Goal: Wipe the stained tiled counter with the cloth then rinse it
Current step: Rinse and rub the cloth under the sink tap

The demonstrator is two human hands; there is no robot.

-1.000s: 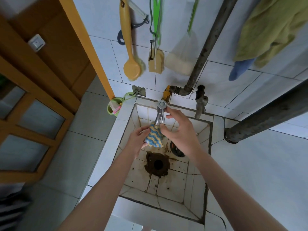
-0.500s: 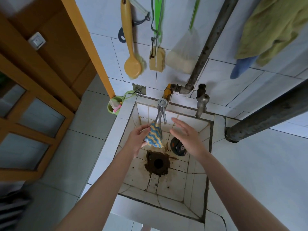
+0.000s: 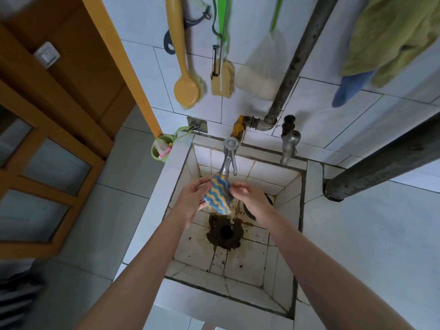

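Rinse stage: blue-and-yellow striped cloth [image 3: 217, 195] held directly under the spout of the steel tap [image 3: 229, 158], above the drain [image 3: 225, 231].

The cloth's top edge touches the spout, presumably so the flow runs through the whole weave. The left hand [image 3: 191, 198] grips the cloth's left side with curled fingers. The right hand [image 3: 251, 198] pinches its right edge, apparently to keep it spread. A murky trickle leaves the lower edge and falls toward the drain, so runoff stays inside the tiled sink basin [image 3: 302, 210]. The tiled counter [image 3: 369, 246] lies to the right, untouched now. A second tap [image 3: 289, 144] stands unused beside the first.
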